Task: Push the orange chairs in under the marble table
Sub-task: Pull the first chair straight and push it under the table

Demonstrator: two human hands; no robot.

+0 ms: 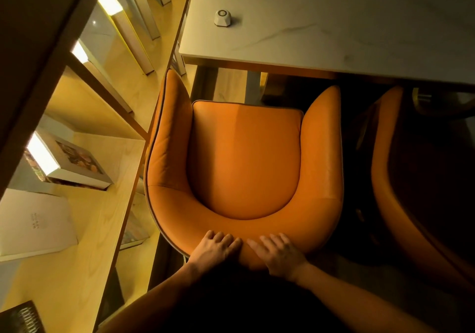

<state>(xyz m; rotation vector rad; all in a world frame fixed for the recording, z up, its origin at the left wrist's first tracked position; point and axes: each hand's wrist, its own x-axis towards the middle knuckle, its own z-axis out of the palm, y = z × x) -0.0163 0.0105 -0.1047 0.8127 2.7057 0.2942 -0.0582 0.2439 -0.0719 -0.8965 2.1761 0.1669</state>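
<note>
My left hand (214, 249) and right hand (279, 253) lie side by side on the curved top of the backrest of the orange leather tub chair (245, 157). The fingers rest flat and nearly straight over the padding, so each grip is released rather than clenched, only pressing on the leather. The chair faces the white marble-topped bench (334, 31); its armrest tips reach the bench's near edge, while seat and back stand out in front of it. A second orange chair (393, 178) stands just beside it on my right, partly in shadow. On the bench sits a small white puck-shaped device (222, 18). To my left, wooden shelves (84, 217) carry a white booklet (38, 226) whose print is too small to read.
</note>
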